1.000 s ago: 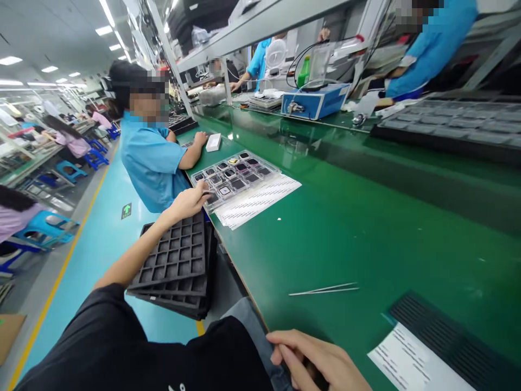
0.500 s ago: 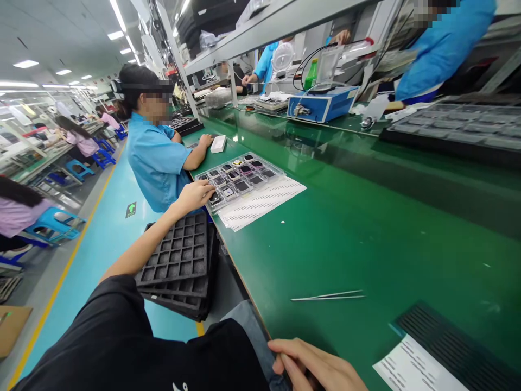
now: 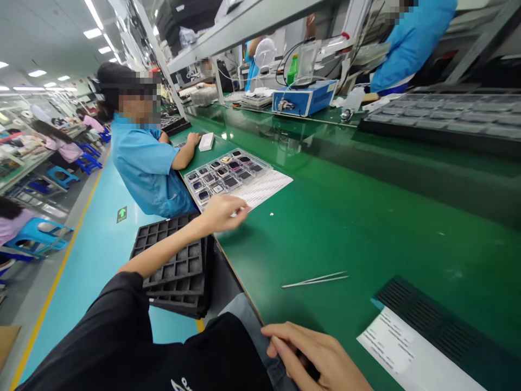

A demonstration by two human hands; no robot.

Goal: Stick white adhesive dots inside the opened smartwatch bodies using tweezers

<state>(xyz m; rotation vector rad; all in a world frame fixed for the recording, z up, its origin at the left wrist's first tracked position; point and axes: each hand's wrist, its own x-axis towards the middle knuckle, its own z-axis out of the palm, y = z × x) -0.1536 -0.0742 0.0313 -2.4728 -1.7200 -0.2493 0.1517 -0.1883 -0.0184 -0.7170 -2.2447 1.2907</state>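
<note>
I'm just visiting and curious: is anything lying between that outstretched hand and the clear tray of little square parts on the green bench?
Nothing visible does. The left hand is already at the near corner of the clear tray, over the edge of the printed sheet beside it. The tweezers lie well off, nearer the person.

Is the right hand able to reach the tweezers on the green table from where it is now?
Probably yes. The right hand rests at the near edge of the table, and the tweezers lie just beyond it on bare green surface. Nothing stands between them. The left hand is farther off, at the clear tray.
</note>
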